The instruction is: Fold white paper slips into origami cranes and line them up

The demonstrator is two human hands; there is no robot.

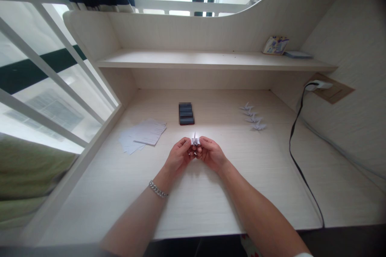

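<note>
Between my two hands is a small folded white paper crane (195,141), with a thin point sticking up in the middle. My left hand (181,154) pinches its left side between thumb and fingers. On the other side, my right hand (211,153) pinches it the same way, and the fingertips of both hands nearly meet beneath. The hands hide the lower part of the paper. Several finished paper cranes (253,119) stand in a row at the right of the desk. To the left lies a spread pile of white paper sheets (147,132).
A dark phone (186,113) lies on the desk (193,209) beyond my hands. At the right, a black cable (294,156) hangs from a charger in the wall socket (334,88). Above the desk's back runs a shelf (181,58) holding a small patterned box (275,45).
</note>
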